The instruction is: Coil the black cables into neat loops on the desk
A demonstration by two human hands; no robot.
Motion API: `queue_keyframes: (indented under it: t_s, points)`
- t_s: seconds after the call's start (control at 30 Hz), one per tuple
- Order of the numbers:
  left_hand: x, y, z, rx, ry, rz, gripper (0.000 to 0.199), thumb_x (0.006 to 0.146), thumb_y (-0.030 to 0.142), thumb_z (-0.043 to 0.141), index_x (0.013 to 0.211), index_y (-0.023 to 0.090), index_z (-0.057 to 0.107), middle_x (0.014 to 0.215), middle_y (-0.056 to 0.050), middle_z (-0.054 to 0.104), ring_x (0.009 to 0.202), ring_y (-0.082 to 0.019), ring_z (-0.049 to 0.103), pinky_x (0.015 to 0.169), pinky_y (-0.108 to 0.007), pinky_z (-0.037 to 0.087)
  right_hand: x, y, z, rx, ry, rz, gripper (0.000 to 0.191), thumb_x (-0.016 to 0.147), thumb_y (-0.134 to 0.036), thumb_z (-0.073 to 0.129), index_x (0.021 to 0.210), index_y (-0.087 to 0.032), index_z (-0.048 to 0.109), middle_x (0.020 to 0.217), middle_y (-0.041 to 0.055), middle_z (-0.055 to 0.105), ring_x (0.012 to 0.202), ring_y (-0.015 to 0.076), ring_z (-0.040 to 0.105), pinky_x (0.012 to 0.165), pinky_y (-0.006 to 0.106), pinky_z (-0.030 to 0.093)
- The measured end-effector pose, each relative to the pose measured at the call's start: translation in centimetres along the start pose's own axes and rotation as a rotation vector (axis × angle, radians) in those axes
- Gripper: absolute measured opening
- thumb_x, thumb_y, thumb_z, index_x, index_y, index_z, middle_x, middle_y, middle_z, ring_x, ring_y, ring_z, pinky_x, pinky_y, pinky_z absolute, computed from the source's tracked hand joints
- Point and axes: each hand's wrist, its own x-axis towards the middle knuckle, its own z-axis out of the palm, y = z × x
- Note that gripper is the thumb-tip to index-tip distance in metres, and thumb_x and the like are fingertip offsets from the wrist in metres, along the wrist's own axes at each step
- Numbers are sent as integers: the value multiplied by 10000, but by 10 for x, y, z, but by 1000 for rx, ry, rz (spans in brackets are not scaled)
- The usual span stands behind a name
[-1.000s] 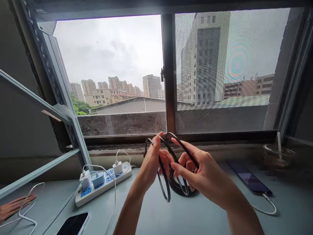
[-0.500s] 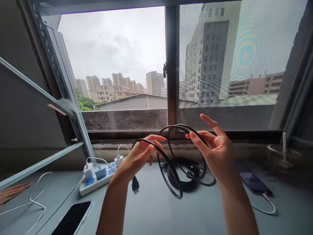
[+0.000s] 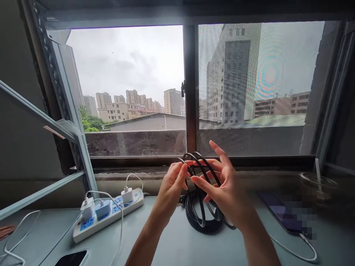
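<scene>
A black cable [image 3: 202, 211] hangs in several loose loops between my two hands, above the table. Thumb and fingers of my left hand [image 3: 171, 185] pinch the loops at their left side. From the right, my right hand [image 3: 226, 190] holds the loops between thumb and fingers, with its index finger pointing up. Both hands are close together, the fingertips almost meeting behind the strands. Below them a larger coil of black cable [image 3: 206, 229] lies on the table, partly covered by the loops and my right hand. The cable's plug is hidden.
A white power strip [image 3: 111, 217] with chargers and white cords stands on the left. One phone [image 3: 72, 258] lies at the front left, another phone [image 3: 283, 214] at the right with a cord. A lidded cup [image 3: 317, 186] with a straw stands far right. A window spans the back.
My hands have come closer together, with the left moving right and the right moving left. The loops are gathered narrower, and the plug that hung below my left hand is out of sight. The view has tilted up.
</scene>
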Motion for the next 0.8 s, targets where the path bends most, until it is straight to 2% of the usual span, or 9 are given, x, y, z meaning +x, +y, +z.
queue_keyframes:
  t_s: [0.13,0.2,0.3,0.37,0.47,0.57,0.63,0.73,0.8]
  points:
    - [6,-13,4,113,66,127,340,864,491,522,866,200,697,936,-60,570,818,-172,539,674,-260,447,1,2,-2,19,-55,62,1019,648,-373,784,1477,-331,194,1136,72,620,831,196,670,468,211,552]
    - [8,-16,5,207,137,181,315,860,475,533,794,203,678,873,-47,562,803,-174,526,693,-276,431,2,4,-2,21,-61,70,999,666,-367,770,1476,-343,187,1116,62,619,751,180,685,432,206,538]
    - [6,-16,7,378,250,237,253,817,451,607,733,213,625,775,-25,549,795,-184,492,758,-308,398,3,4,-2,16,-20,34,848,746,-380,697,1460,-356,240,1087,43,620,556,118,650,349,191,480]
    - [3,-13,7,452,322,267,233,773,443,665,780,223,590,774,-16,539,795,-189,479,766,-318,391,3,1,-3,-6,30,-19,716,779,-364,668,1417,-347,343,1040,20,632,483,68,597,370,182,481]
    - [-3,-9,7,557,432,365,343,739,460,703,1002,265,600,918,-35,524,860,-207,482,806,-343,399,0,-7,-5,-5,47,-69,550,800,-343,658,1320,-333,479,992,-2,648,442,30,540,413,175,492]
    - [-3,-7,0,687,510,471,389,761,504,670,1101,317,637,1054,-61,503,916,-226,490,890,-394,371,-5,-15,-7,33,25,-93,529,796,-357,666,1298,-342,499,965,-10,661,402,24,500,361,170,448]
    - [2,-7,-7,702,417,512,314,786,497,643,1039,313,673,1038,-55,542,905,-222,517,884,-381,374,-7,-17,-8,40,-2,-103,528,804,-364,657,1306,-350,492,949,-15,665,385,24,487,342,170,430]
    - [9,-7,-17,602,176,520,191,839,425,594,925,271,668,878,-24,629,825,-196,563,819,-317,398,-6,-17,-9,11,-24,-93,488,811,-392,644,1280,-323,533,962,2,677,372,33,505,330,178,419]
    - [10,-9,-21,572,138,513,170,861,369,557,781,239,630,725,-6,625,721,-178,547,780,-298,392,-4,-14,-10,-4,-23,-74,417,823,-436,620,1207,-275,601,959,27,690,369,43,529,312,172,380]
